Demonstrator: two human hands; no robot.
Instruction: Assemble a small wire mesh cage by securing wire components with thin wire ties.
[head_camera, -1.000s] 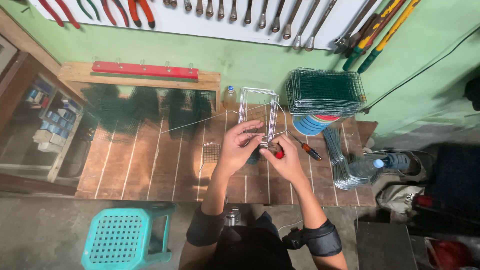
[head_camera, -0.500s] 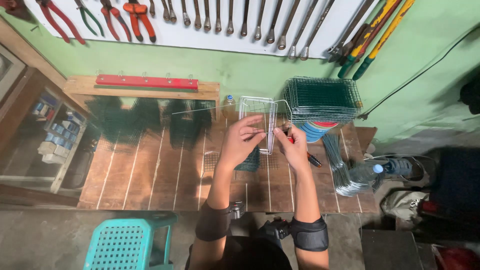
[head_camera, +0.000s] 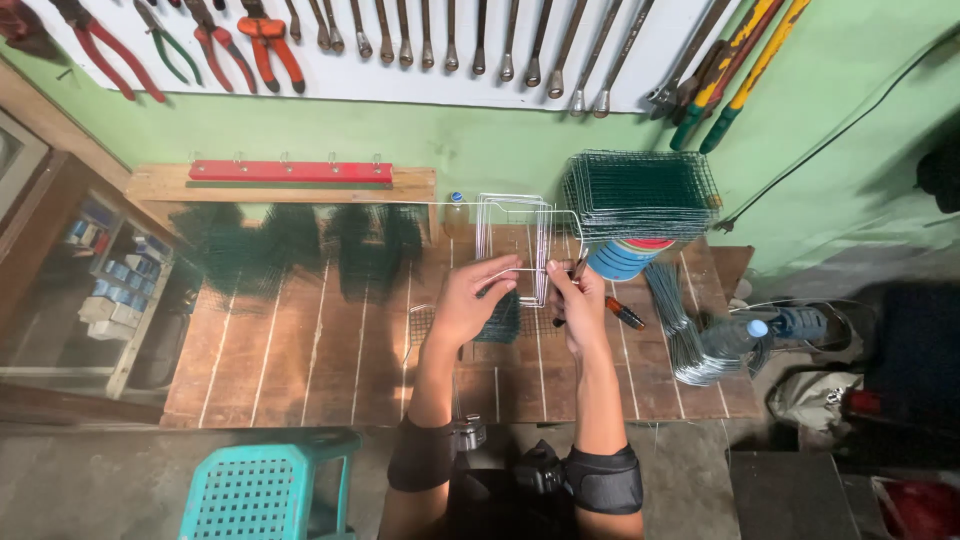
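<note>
White wire frame (head_camera: 515, 245) held between our hands above the wooden bench (head_camera: 300, 350). Left hand (head_camera: 470, 300) fingers curl round its lower wire; right hand (head_camera: 580, 300) pinches the frame's right edge alongside a dark tool, orange-handled pliers (head_camera: 627, 315) just beside.

- The wire frame (head_camera: 515, 240), touched by the left hand (head_camera: 468, 305) and right hand (head_camera: 580, 300), was thin, pale, shiny metal
- Under the frame, the workbench (head_camera: 300, 350) was matt, rough brown wooden planks
- Right of the frame, the stacked mesh panels (head_camera: 640, 192) looked dark green coated wire
- Below the workbench, the stool (head_camera: 265, 490) was perforated teal plastic
</note>
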